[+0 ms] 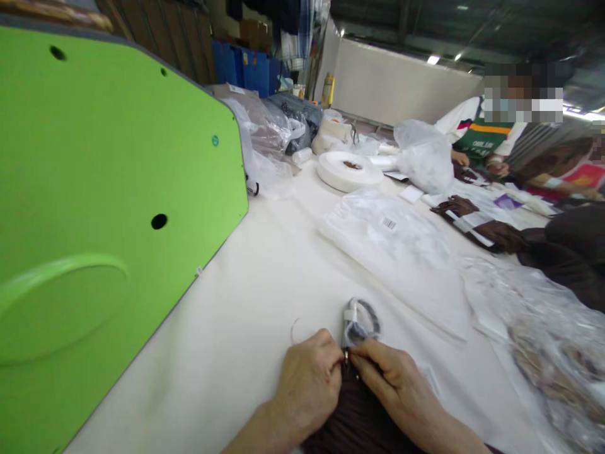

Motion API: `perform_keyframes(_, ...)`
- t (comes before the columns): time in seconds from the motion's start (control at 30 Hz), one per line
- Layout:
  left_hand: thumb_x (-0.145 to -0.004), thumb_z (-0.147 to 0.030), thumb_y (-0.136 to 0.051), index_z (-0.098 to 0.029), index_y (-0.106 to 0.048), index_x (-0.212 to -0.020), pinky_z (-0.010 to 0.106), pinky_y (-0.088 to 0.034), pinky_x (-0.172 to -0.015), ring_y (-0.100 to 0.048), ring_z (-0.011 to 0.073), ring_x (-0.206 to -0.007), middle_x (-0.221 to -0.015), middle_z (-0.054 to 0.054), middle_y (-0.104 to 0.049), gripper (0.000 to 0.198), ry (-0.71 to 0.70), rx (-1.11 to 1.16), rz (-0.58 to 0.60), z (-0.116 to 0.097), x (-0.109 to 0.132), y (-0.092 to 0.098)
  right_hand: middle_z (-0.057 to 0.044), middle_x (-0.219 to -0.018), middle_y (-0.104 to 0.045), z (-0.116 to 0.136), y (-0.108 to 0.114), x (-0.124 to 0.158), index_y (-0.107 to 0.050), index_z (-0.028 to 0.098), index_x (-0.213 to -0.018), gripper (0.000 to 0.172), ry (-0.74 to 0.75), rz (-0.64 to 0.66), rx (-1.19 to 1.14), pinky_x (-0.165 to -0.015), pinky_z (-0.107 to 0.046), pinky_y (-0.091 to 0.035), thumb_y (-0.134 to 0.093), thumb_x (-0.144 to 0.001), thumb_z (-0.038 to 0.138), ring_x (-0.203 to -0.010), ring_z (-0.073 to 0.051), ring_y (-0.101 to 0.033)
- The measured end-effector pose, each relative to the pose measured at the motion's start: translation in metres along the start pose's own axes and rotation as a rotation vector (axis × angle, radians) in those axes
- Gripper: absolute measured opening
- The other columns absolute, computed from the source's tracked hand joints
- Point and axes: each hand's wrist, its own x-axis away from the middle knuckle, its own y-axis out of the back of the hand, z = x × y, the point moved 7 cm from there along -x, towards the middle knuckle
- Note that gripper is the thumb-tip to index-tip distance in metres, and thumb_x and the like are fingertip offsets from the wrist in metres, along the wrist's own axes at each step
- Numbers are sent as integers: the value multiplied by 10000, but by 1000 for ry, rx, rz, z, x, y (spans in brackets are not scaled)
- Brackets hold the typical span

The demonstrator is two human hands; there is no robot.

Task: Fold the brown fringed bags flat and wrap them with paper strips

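Dark brown gathered fabric (359, 419) lies at the bottom centre, between my two hands. My left hand (312, 375) is closed, its thumb and finger pinched at the fabric's upper tip beside a small metallic piece (346, 358). From the other side my right hand (394, 378) is closed too, its thumb and forefinger meeting at the same spot. Just beyond the fingertips rests a grey and black loop (372, 315), partly wrapped in clear plastic, touching the fabric's tip. What exactly each hand's fingertips grip is too small to make out.
A bright green panel (118, 189) stands along the left. Ahead on the white table (227, 315) are a clear plastic bag (392, 233), a white tape roll (347, 171) and a brown bundle (477, 224). Crumpled plastic (558, 334) lies right. A person (486, 135) works across the table.
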Motion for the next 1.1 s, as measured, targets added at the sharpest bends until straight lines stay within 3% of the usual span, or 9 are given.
perform_keyframes(0.17, -742, -179, -454, -209, -634, -722, 235, -393, -623, -559, 123, -690, -774, -2, -589, 184, 28, 67, 40, 0, -1, 2, 6, -680, -611, 2, 1, 3, -530, 204, -738, 233, 9, 3, -1, -566, -223, -396, -384, -889, 304, -620, -128, -562)
perform_keyframes(0.33, -775, -180, -435, -201, -629, -777, 273, -427, -700, -584, 159, -782, -844, 19, -601, 195, 35, -3, 42, 0, 0, 0, 14, -715, -617, 6, 3, 6, -539, 217, -864, 180, 18, -1, 13, -574, -209, -424, -381, -899, 295, -636, -121, -581)
perform_keyframes(0.63, -755, -163, -419, -212, -601, -840, 292, -449, -708, -577, 169, -795, -891, 21, -582, 207, 12, -40, 48, -2, -1, -4, 12, -706, -618, 9, 3, 6, -561, 215, -816, 165, 102, -55, 94, -580, -196, -437, -411, -880, 231, -625, -114, -585)
perform_keyframes(0.77, -753, -146, -397, -204, -587, -829, 291, -442, -720, -571, 170, -814, -898, 24, -576, 212, 2, -62, 40, -3, -1, -4, 14, -676, -611, 6, 4, 4, -554, 212, -766, 184, 39, -82, 67, -560, -205, -426, -423, -880, 274, -607, -121, -575)
perform_keyframes(0.97, -734, -195, -436, -204, -592, -810, 266, -416, -691, -565, 156, -756, -843, 17, -573, 174, 12, 1, 25, -5, 3, 2, 5, -727, -621, 4, 1, 4, -535, 210, -781, 197, -62, 51, -1, -595, -220, -421, -402, -892, 306, -666, -132, -573)
perform_keyframes(1.1, -835, -272, -345, -200, -605, -772, 273, -390, -699, -577, 162, -773, -834, 35, -612, 277, 118, -3, 25, -5, -8, 8, -12, -758, -641, 7, 5, 1, -582, 198, -845, 163, -39, -23, -11, -624, -233, -425, -428, -860, 251, -680, -139, -586)
